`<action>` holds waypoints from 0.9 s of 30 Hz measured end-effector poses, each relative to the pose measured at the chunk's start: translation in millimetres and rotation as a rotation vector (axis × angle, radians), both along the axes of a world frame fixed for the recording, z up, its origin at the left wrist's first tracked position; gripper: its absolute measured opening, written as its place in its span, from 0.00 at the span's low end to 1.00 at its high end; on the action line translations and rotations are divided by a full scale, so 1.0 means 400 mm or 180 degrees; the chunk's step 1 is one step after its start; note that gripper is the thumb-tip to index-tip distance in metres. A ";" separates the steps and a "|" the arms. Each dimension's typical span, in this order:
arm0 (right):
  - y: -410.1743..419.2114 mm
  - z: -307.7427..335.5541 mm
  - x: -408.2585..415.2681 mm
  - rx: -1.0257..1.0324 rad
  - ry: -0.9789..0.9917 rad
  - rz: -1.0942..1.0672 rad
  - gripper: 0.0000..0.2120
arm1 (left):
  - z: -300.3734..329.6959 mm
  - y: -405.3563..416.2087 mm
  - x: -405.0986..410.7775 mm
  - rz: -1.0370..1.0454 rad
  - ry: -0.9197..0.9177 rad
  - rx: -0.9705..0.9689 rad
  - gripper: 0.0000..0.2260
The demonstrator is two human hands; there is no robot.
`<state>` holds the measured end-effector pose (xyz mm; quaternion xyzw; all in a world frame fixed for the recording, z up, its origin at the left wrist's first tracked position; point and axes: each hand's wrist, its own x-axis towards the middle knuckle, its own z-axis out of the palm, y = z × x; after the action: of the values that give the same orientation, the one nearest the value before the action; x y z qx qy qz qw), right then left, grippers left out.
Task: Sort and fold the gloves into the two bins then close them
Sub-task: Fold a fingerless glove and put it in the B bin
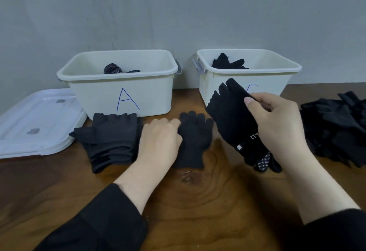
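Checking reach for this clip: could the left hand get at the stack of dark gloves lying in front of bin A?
Probably yes: the left hand rests right beside the stack of dark gloves, nothing between them.

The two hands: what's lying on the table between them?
In the head view, a black glove lies flat between the left hand and right hand.

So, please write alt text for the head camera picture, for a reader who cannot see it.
A person's right hand lifts a black glove with a dotted palm over a wooden table, while the left hand rests on a plain black glove. Behind stand two open white bins, each holding gloves.
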<state>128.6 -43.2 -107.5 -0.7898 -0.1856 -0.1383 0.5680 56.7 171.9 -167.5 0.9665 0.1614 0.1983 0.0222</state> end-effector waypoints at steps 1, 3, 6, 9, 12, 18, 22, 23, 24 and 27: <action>0.000 -0.002 -0.001 -0.0008 -0.0032 -0.0077 0.07 | 0.016 0.016 -0.009 0.0091 -0.0071 0.0190 0.11; 0.005 0.001 -0.008 0.0000 -0.0225 -0.0289 0.07 | 0.040 0.042 -0.030 0.0271 -0.0223 0.0402 0.09; 0.027 0.003 -0.021 -0.0614 -0.0805 -0.0501 0.07 | 0.037 0.042 -0.046 0.0273 -0.0430 0.0445 0.10; 0.064 -0.023 -0.054 -0.2327 -0.0555 0.0121 0.17 | 0.022 0.018 -0.041 -0.0068 -0.0590 0.0173 0.12; 0.067 -0.045 -0.084 -0.2759 -0.0027 0.1081 0.25 | 0.023 0.004 -0.041 -0.0518 -0.0651 -0.0202 0.10; -0.010 -0.017 -0.023 -0.2851 -0.0151 0.1107 0.07 | 0.010 -0.056 -0.048 -0.1069 0.0066 -0.0292 0.15; 0.005 -0.052 -0.024 -0.3288 -0.0116 0.1428 0.10 | -0.002 -0.068 -0.041 -0.1151 0.0232 -0.0173 0.17; 0.008 -0.052 -0.026 -0.3252 -0.0121 0.1414 0.10 | -0.005 -0.066 -0.041 -0.1128 0.0229 -0.0199 0.17; 0.009 -0.052 -0.028 -0.3233 -0.0126 0.1399 0.10 | -0.007 -0.063 -0.041 -0.1109 0.0243 -0.0227 0.18; 0.010 -0.050 -0.036 -0.3222 -0.0162 0.1334 0.11 | -0.015 -0.059 -0.041 -0.1141 0.0406 -0.0271 0.19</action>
<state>114.3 -39.3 -127.7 -0.9070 -0.3960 0.0652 0.1278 40.3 148.3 -173.5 0.9886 -0.0039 0.1225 0.0877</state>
